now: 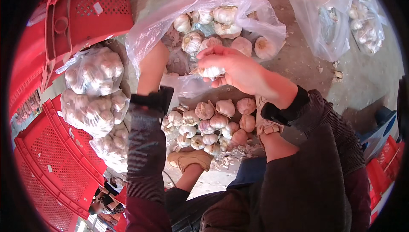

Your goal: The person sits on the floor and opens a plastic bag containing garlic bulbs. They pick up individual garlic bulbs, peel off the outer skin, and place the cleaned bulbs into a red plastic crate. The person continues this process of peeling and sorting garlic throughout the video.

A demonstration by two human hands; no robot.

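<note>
A clear plastic bag [198,0] lies spread in front of me, its mouth facing me and several garlic bulbs [225,14] inside. My right hand [238,69] grips one white garlic bulb [212,71] at the bag's mouth, fingers curled over and under it. At the bag's left side, my left hand [156,60] reaches in under the film; its fingers are hidden, so what they hold does not show. Between my feet, a group of loose garlic bulbs [211,120] rests on the floor, below the bag.
Filled bags of garlic [92,107] are stacked to the left, beside red perforated plastic crates [60,155]. More clear bags [322,18] lie at the upper right. Tan shoes [190,160] flank the bulbs, with dry garlic skins [227,159] scattered nearby. Another person [107,197] appears at lower left.
</note>
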